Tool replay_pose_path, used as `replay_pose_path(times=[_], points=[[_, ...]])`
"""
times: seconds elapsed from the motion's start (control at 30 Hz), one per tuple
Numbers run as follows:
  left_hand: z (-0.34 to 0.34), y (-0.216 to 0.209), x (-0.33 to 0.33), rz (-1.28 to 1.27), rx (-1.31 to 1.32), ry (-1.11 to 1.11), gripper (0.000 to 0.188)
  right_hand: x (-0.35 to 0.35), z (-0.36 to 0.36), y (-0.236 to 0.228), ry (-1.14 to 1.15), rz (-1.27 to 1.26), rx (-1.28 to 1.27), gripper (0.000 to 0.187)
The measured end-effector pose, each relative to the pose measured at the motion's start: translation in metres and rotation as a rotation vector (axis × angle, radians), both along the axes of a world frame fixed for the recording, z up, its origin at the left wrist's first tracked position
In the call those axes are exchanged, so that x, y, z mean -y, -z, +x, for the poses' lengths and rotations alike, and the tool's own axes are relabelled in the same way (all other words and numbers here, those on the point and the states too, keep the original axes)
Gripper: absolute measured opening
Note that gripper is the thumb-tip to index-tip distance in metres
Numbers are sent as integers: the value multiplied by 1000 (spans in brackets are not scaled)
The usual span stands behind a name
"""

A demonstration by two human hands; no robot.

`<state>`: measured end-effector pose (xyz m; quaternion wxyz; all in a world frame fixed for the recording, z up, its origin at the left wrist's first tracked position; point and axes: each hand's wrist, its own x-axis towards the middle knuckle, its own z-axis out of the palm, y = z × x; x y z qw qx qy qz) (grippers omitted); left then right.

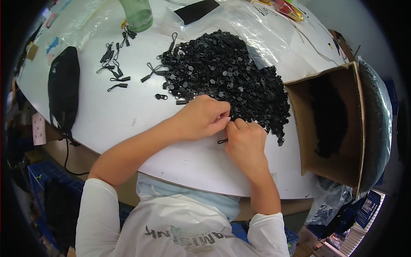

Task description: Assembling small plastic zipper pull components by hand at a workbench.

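Here | left hand pinched | right hand holding cord loop

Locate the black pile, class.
In the head view, the pile is at upper middle on the table, beyond the right hand and left of the box.

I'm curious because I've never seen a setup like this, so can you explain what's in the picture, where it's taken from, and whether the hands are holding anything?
There's no machine here, just a person's bare left hand and right hand. The single picture comes from a fisheye camera on their head, looking down, so straight edges bend. On the white table sits a heap of small black parts, which look like zipper sliders. Looped cord pulls lie to its left; a cardboard box stands to its right. The hands meet at the heap's near edge. A black cord loop shows beside the right hand, but the fingers hide exactly what is held.
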<state>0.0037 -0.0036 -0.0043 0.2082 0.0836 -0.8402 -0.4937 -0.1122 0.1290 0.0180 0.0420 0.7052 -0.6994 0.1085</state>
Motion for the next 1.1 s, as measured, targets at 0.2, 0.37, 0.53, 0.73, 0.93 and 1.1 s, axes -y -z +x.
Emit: replay_pose_path(times=[0.2,0.37,0.53,0.73,0.93,1.1], points=[[2,0,6,19,-28,-84,14,2,3,-8,22,-202,59,6],[6,0,7,111,21,-49,15,2,3,-5,-8,-161,76,8],[-2,-6,-2,60,51,16,15,-4,-3,-2,-10,-84,65,6],[5,-6,0,402,21,-89,15,3,7,3,127,-265,149,8],[0,-17,2,474,146,-69,20,-3,-6,3,66,-421,222,14],[6,-12,6,720,216,223,32,1,-9,3,-72,-496,330,14]])
